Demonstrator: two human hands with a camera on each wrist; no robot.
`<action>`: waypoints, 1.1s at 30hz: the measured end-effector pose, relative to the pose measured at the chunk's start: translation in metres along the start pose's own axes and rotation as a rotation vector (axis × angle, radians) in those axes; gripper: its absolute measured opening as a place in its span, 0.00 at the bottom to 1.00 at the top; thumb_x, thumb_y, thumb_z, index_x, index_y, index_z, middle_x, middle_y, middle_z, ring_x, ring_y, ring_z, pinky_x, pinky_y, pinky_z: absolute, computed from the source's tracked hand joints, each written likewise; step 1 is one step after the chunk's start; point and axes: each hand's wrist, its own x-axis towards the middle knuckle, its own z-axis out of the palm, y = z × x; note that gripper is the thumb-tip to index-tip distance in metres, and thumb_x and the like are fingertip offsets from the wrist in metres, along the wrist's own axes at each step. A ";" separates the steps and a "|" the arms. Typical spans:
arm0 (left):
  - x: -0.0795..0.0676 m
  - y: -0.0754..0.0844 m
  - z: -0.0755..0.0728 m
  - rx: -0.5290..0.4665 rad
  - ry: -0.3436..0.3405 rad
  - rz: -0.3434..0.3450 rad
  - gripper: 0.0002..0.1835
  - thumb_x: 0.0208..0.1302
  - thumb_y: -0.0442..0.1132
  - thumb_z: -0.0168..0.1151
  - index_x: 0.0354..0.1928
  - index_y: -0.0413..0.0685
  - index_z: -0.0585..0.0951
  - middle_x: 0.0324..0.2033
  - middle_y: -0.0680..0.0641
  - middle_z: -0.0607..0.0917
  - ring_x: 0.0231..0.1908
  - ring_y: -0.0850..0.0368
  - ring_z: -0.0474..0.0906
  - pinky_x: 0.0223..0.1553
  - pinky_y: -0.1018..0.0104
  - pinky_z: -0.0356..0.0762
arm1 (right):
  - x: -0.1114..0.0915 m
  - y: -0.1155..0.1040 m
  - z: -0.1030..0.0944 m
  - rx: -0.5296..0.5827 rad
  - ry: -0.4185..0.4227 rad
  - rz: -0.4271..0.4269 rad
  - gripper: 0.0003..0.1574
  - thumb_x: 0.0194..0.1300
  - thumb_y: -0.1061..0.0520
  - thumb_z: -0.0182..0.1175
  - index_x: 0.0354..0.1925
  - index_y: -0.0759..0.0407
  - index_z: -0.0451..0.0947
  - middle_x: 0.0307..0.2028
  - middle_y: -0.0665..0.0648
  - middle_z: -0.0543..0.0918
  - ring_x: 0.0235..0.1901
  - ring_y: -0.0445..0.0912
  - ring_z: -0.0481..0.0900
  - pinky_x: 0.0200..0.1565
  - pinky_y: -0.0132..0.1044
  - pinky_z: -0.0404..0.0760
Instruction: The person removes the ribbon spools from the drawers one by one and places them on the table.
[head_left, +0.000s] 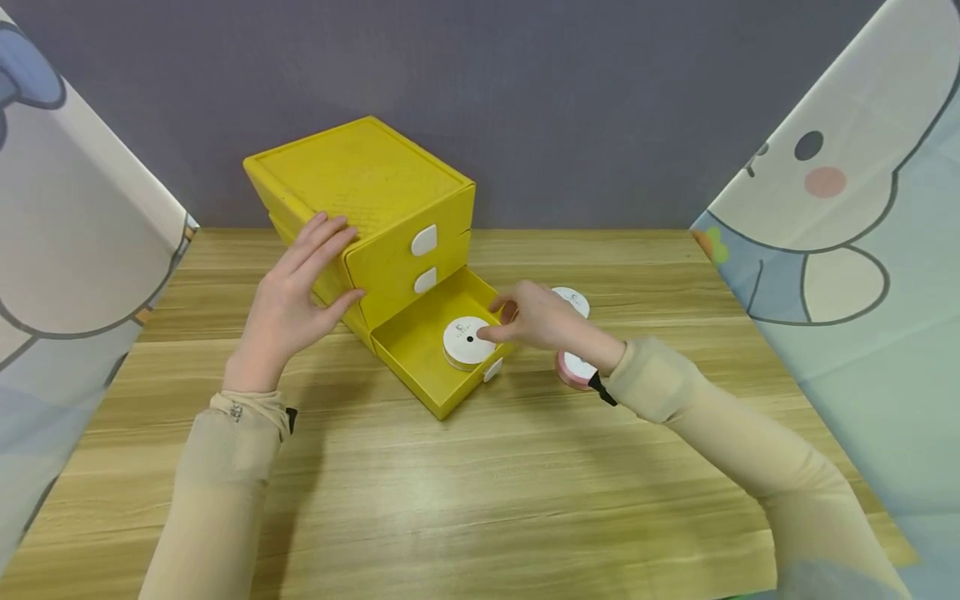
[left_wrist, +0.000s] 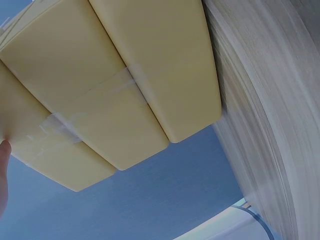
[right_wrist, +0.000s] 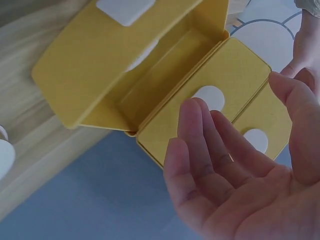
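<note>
A small yellow chest of drawers stands on the table with its lowest drawer pulled out. Inside that drawer lies a white ribbon spool, flat side up. My left hand rests on the chest's near left edge, fingers on the top and thumb by the front face. Over the drawer's right side hovers my right hand, its thumb tip close to the spool. The right wrist view shows the same right hand with loosely bent fingers and nothing held between them.
On the wooden table, right of the drawer, a white-topped spool and a pink ribbon spool lie partly hidden behind my right arm. A grey wall rises behind the chest. Cartoon-printed cloth borders both sides.
</note>
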 end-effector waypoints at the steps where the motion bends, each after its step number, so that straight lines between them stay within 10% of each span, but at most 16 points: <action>1: 0.000 0.000 0.000 0.000 0.000 0.001 0.41 0.45 0.27 0.75 0.65 0.43 0.71 0.65 0.44 0.73 0.71 0.47 0.61 0.68 0.51 0.68 | 0.001 -0.002 -0.001 -0.003 -0.004 0.002 0.30 0.56 0.44 0.68 0.49 0.65 0.81 0.39 0.59 0.87 0.38 0.49 0.82 0.42 0.38 0.82; 15: 0.000 0.000 0.000 -0.001 -0.004 0.005 0.41 0.45 0.27 0.75 0.65 0.43 0.71 0.65 0.43 0.73 0.71 0.47 0.61 0.70 0.55 0.66 | 0.041 -0.009 0.001 -0.085 -0.247 0.002 0.39 0.58 0.42 0.66 0.59 0.64 0.74 0.46 0.60 0.84 0.41 0.48 0.80 0.41 0.34 0.81; 23: 0.000 -0.001 0.001 0.002 -0.001 -0.001 0.41 0.45 0.28 0.75 0.65 0.43 0.71 0.65 0.43 0.73 0.71 0.47 0.61 0.70 0.55 0.66 | 0.059 -0.015 0.010 -0.158 -0.310 0.023 0.41 0.59 0.39 0.63 0.63 0.61 0.69 0.66 0.60 0.70 0.64 0.53 0.70 0.63 0.45 0.75; 33: 0.001 -0.002 0.002 -0.005 0.002 -0.001 0.40 0.45 0.27 0.75 0.65 0.43 0.71 0.65 0.43 0.73 0.71 0.47 0.61 0.71 0.56 0.65 | 0.080 -0.017 0.027 -0.149 -0.383 0.062 0.48 0.56 0.42 0.67 0.67 0.60 0.62 0.69 0.59 0.65 0.68 0.53 0.65 0.69 0.45 0.69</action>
